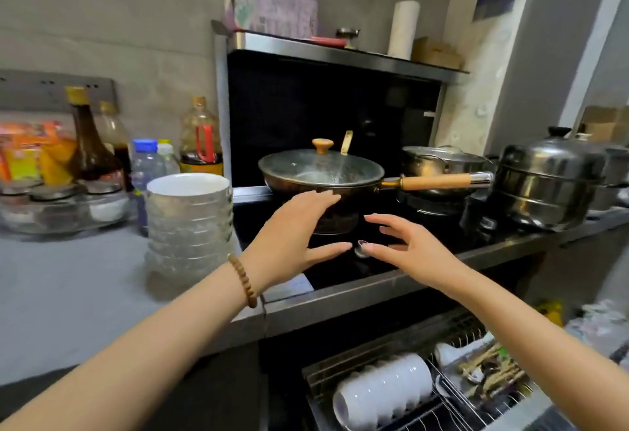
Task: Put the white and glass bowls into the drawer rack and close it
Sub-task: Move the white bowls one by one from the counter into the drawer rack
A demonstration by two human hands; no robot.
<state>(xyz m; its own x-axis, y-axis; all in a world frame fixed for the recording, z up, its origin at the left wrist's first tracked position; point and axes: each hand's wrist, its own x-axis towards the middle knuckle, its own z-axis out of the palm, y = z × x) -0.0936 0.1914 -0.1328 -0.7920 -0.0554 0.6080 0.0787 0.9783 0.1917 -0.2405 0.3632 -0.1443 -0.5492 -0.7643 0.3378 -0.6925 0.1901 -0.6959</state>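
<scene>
A tall stack of glass bowls [189,226] stands on the grey counter, and its top bowl shows a white inside. My left hand [292,240] hovers open just right of the stack, palm turned toward it, a bead bracelet on the wrist. My right hand [412,247] is open too, farther right over the black stove top. Neither hand touches a bowl. Below the counter the drawer rack [452,407] is pulled out. A row of white bowls [381,389] lies on its side in the wire rack.
A lidded wok [321,172] with a wooden handle sits on the stove behind my hands. Steel pots [548,178] stand to the right. Sauce bottles [92,144] and jars crowd the counter's back left. Chopsticks and utensils [490,369] fill the rack's right side.
</scene>
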